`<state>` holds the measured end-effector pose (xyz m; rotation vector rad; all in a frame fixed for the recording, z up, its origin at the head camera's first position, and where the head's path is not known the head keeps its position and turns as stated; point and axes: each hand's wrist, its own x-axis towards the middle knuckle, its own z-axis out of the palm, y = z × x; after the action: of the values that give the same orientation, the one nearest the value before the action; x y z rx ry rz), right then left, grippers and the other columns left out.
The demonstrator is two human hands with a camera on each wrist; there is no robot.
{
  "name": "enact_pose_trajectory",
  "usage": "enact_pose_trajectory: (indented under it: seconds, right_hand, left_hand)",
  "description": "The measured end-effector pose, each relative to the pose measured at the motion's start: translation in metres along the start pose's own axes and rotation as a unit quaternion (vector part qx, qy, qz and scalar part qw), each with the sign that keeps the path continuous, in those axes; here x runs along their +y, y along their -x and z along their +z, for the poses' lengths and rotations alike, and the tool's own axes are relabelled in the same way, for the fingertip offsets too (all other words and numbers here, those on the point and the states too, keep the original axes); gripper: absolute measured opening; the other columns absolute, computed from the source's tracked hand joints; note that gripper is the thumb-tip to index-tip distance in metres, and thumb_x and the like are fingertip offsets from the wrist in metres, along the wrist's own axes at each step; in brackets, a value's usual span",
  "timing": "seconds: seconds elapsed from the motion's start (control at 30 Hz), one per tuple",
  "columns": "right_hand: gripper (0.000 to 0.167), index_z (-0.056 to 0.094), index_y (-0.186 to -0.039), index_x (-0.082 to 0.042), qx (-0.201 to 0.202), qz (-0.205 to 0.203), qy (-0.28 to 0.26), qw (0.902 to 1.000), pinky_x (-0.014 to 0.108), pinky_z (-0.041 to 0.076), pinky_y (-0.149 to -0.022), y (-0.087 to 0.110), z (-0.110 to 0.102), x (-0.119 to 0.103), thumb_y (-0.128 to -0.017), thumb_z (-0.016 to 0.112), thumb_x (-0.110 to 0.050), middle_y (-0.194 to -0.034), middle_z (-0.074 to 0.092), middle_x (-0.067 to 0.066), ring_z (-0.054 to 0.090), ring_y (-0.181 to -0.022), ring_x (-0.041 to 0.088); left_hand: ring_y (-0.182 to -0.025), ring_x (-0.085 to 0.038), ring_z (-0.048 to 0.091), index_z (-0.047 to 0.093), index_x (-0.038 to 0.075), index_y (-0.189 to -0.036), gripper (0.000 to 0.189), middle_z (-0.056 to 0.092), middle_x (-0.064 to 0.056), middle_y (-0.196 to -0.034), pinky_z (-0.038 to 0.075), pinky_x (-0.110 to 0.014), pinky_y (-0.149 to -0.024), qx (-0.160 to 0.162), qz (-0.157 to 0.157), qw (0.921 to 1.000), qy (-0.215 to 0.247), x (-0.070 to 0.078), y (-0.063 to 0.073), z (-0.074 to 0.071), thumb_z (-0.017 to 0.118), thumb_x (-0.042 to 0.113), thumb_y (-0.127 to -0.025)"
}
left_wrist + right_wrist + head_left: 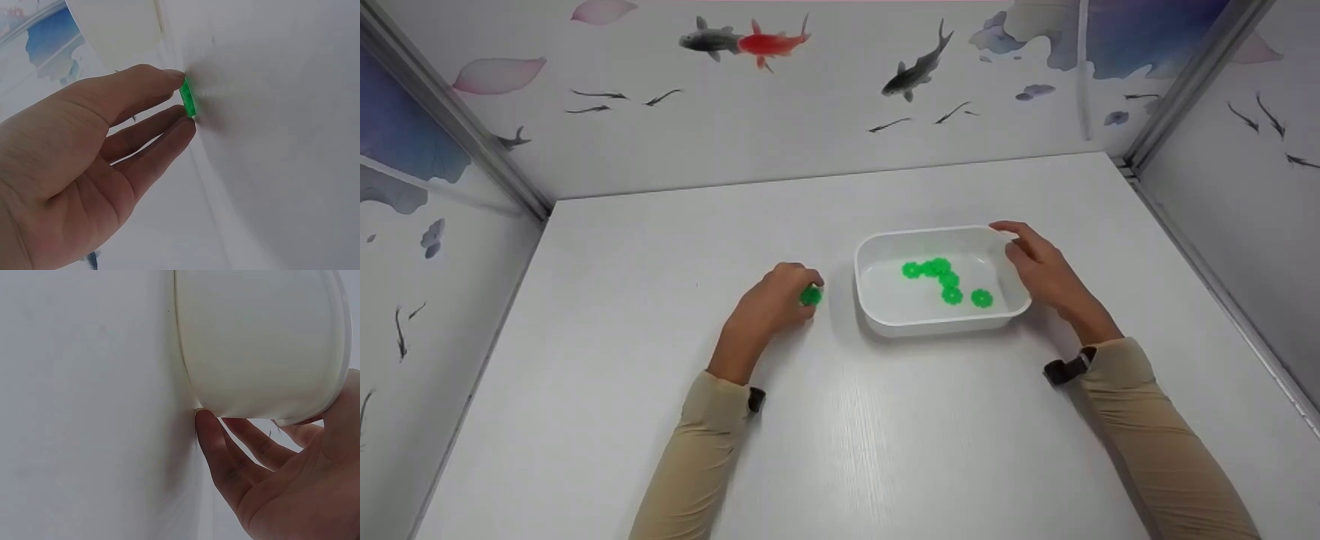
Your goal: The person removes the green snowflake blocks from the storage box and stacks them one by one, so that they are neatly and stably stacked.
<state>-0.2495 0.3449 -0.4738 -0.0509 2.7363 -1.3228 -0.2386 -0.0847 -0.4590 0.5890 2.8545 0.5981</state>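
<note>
Near the centre of the head view, we see the left hand [771,306] with its grip clamped on a green disc [811,295], scalloped at the edge and pinched between thumb and fingertips. The left wrist view shows that disc edge-on, close to the worktop [825,435]; we cannot be sure whether it touches the surface. Right of centre, the right hand [1046,274] has its grip on the right end of a white container [885,296], thumb at the rim and, as the right wrist view shows us, fingers against the outer wall.

The container stands upright on the worktop, just to the right of the left hand. Inside it we see more green discs [949,280]: most form a bent cluster, touching or overlapping, and one lies apart at the lower right of the container's floor.

Further out, tan sleeves [1162,442] run to the bottom of the frame, with a dark band [1069,367] at each wrist. Across the top of the frame we see a white back panel [825,127] printed with dark and red fish, and metal posts [1200,82] at both upper corners.
</note>
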Motion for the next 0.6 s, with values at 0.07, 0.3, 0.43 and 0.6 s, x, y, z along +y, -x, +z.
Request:
enact_pose_trajectory:
  seconds: [0.07, 0.3, 0.43, 0.6]
  right_hand:
    - [0.047, 0.044, -0.163, -0.035, 0.0, 0.001, 0.0, 1.0, 0.038, 0.052, -0.098, 0.0, 0.0001, -0.0001, -0.117, 0.039, -0.038, -0.151, 0.059, 0.018, 0.057, -0.124, 0.033]
    - [0.047, 0.043, -0.164, -0.035, 0.001, 0.001, -0.001, 1.0, 0.042, 0.052, -0.1, 0.0002, 0.0007, -0.0001, -0.117, 0.038, -0.037, -0.151, 0.058, 0.018, 0.057, -0.125, 0.034]
    - [0.047, 0.043, -0.164, -0.034, -0.001, 0.002, -0.001, 1.0, 0.044, 0.053, -0.101, 0.0001, 0.0009, -0.001, -0.117, 0.038, -0.036, -0.151, 0.058, 0.02, 0.057, -0.127, 0.035]
    - [0.047, 0.043, -0.163, -0.035, -0.004, 0.01, -0.002, 0.9999, 0.046, 0.053, -0.103, 0.0006, 0.0002, -0.0016, -0.117, 0.039, -0.038, -0.153, 0.057, 0.018, 0.057, -0.128, 0.035]
  left_hand:
    - [-0.124, -0.029, 0.068, 0.074, 0.008, -0.135, 0.038, 0.074, -0.013, -0.131, 0.057, -0.045, -0.113, 0.0, 0.001, 1.0, 0.0, 0.0004, -0.0004, 0.0003, 0.081, 0.012, -0.098]
    - [-0.125, -0.028, 0.069, 0.075, 0.009, -0.134, 0.037, 0.075, -0.013, -0.131, 0.057, -0.044, -0.112, 0.002, 0.0, 1.0, -0.004, 0.0008, -0.0013, 0.0019, 0.081, 0.011, -0.098]
    - [-0.124, -0.028, 0.07, 0.075, 0.008, -0.134, 0.036, 0.075, -0.013, -0.13, 0.058, -0.042, -0.111, 0.005, 0.001, 1.0, -0.008, 0.0002, -0.0016, 0.0029, 0.081, 0.01, -0.098]
    - [-0.122, -0.028, 0.071, 0.075, 0.008, -0.133, 0.035, 0.075, -0.013, -0.128, 0.059, -0.042, -0.109, 0.01, 0.002, 0.9999, -0.008, -0.0004, -0.0024, 0.0035, 0.081, 0.01, -0.098]
